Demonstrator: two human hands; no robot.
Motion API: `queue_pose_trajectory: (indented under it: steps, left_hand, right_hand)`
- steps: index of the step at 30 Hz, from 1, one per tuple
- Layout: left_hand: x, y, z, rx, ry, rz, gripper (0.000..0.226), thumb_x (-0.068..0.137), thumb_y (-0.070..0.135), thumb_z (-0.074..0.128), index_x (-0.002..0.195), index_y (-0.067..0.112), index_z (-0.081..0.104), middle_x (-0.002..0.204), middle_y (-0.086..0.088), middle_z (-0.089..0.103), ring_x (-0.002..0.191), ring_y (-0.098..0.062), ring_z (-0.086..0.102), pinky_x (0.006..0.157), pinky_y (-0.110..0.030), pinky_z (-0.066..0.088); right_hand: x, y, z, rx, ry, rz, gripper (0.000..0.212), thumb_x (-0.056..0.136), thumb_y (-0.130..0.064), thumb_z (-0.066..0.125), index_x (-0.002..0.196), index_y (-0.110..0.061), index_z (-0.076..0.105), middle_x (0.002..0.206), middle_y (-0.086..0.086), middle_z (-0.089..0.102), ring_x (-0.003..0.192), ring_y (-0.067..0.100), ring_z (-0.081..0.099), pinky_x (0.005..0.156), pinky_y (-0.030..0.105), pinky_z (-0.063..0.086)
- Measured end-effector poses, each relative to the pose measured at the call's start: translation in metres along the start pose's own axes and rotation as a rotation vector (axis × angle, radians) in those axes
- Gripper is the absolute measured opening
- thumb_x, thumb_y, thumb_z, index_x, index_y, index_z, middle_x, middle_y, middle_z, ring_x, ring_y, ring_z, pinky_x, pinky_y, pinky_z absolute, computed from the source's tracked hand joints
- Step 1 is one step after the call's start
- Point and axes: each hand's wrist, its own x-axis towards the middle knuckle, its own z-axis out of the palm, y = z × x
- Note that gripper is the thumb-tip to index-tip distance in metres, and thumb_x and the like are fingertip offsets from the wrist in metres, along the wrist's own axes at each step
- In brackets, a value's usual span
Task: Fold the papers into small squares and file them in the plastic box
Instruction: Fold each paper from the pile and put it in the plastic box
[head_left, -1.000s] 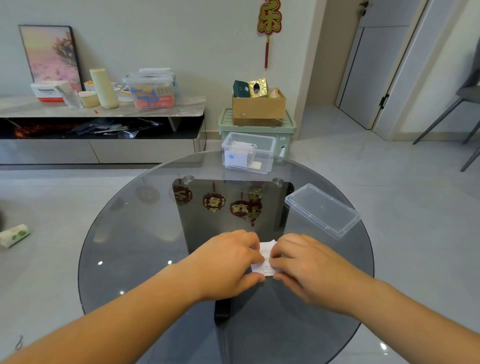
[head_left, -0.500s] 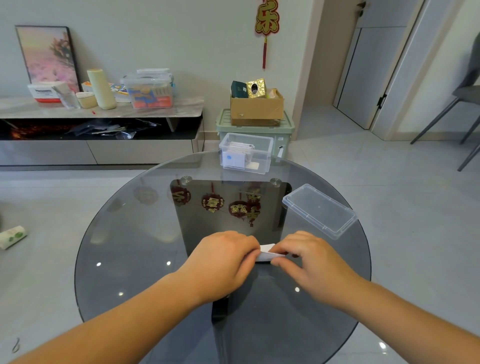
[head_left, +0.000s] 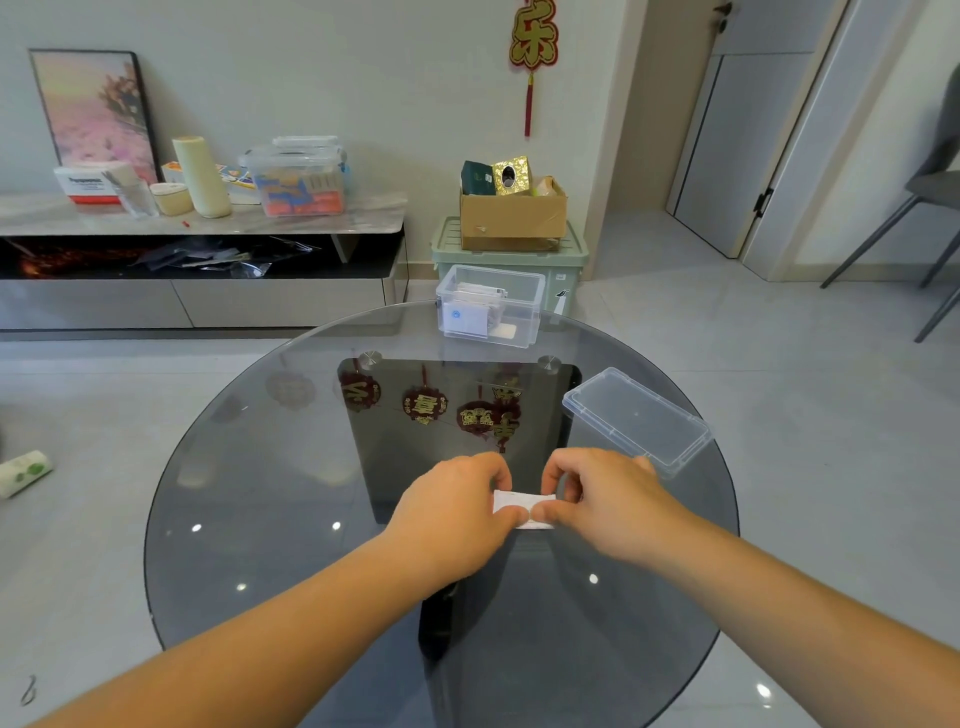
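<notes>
Your left hand (head_left: 451, 501) and right hand (head_left: 610, 499) were pressing flat — now both pinch the folded paper (head_left: 517, 506), which looks smaller. Nearly ready for the plastic box (head_left: 527, 317).

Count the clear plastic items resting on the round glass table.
2: the open clear plastic box holding papers at the far edge of the round glass table, and the flat clear plastic lid near its right edge.

Home living room: TV console (head_left: 208, 228), framed picture (head_left: 96, 111), red wall ornament (head_left: 532, 41).
</notes>
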Motion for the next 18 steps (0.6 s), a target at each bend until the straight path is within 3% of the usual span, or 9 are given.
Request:
queue_pose_trajectory:
  steps: [4, 9, 13, 18]
  left_hand:
    - [0.006, 0.001, -0.004, 0.028, -0.043, -0.014, 0.035, 0.087, 0.050, 0.071, 0.116, 0.033, 0.061, 0.108, 0.006, 0.052, 0.096, -0.012, 0.053, 0.083, -0.028, 0.050]
    - [0.014, 0.002, -0.012, -0.068, -0.153, -0.057, 0.029, 0.074, 0.046, 0.085, 0.090, 0.030, 0.066, 0.090, 0.009, 0.064, 0.077, -0.007, 0.058, 0.063, -0.023, 0.044]
    - [0.018, 0.005, -0.013, -0.069, -0.154, -0.049, 0.031, 0.071, 0.039, 0.088, 0.082, 0.032, 0.060, 0.086, 0.011, 0.063, 0.075, -0.007, 0.057, 0.063, -0.023, 0.042]
    - [0.016, 0.007, -0.014, -0.049, -0.148, 0.063, 0.034, 0.075, 0.035, 0.086, 0.079, 0.032, 0.052, 0.086, 0.011, 0.060, 0.079, -0.007, 0.056, 0.068, -0.024, 0.046]
  right_hand:
    - [0.004, -0.002, -0.007, 0.073, -0.041, 0.063, 0.027, 0.079, -0.049, 0.080, 0.084, -0.032, 0.059, 0.074, -0.011, 0.061, 0.071, 0.008, 0.055, 0.085, 0.036, 0.045]
    - [0.005, -0.002, -0.005, 0.127, -0.045, 0.052, 0.024, 0.076, -0.043, 0.084, 0.078, -0.031, 0.064, 0.078, -0.010, 0.064, 0.070, 0.008, 0.056, 0.069, 0.030, 0.043]
    - [0.000, -0.002, -0.009, 0.114, -0.058, -0.035, 0.024, 0.078, -0.039, 0.082, 0.082, -0.029, 0.061, 0.081, -0.010, 0.059, 0.068, 0.006, 0.051, 0.059, 0.021, 0.039]
    - [-0.002, -0.002, -0.013, 0.152, -0.102, -0.065, 0.032, 0.073, -0.035, 0.085, 0.081, -0.026, 0.055, 0.077, -0.008, 0.059, 0.064, 0.007, 0.050, 0.057, 0.024, 0.043]
